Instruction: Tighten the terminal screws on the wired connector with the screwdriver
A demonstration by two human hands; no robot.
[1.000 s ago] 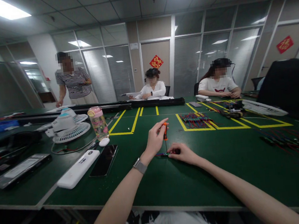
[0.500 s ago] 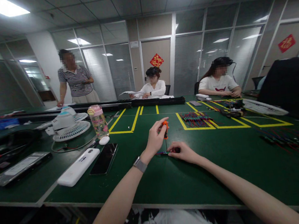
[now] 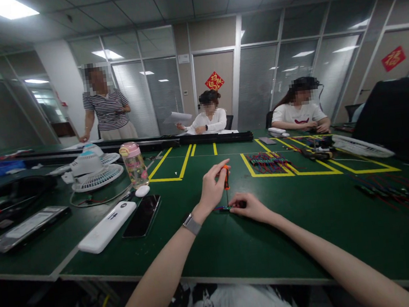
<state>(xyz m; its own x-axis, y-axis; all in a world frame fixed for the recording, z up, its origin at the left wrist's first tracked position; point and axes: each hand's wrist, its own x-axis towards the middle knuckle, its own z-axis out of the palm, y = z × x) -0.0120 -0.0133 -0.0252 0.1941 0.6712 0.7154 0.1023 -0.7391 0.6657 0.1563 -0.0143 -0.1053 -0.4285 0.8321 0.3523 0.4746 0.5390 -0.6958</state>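
My left hand (image 3: 211, 190) is closed around the orange handle of a small screwdriver (image 3: 225, 178), held upright with its tip down on a small dark part (image 3: 224, 209) with coloured wires lying on the green table (image 3: 273, 234). My right hand (image 3: 249, 206) pinches that part from the right and presses it onto the table. A watch sits on my left wrist.
To the left lie a black phone (image 3: 142, 216), a white power bank (image 3: 107, 227), a pink bottle (image 3: 134, 165) and a white desk fan (image 3: 93, 169). Wired parts (image 3: 267, 162) lie in yellow-taped boxes and at far right (image 3: 397, 190). Two people sit opposite; one stands at back left.
My hands stay on the screwdriver and the part with hardly any shift. The view has tilted slightly. The seated person in the middle has raised a sheet of paper.
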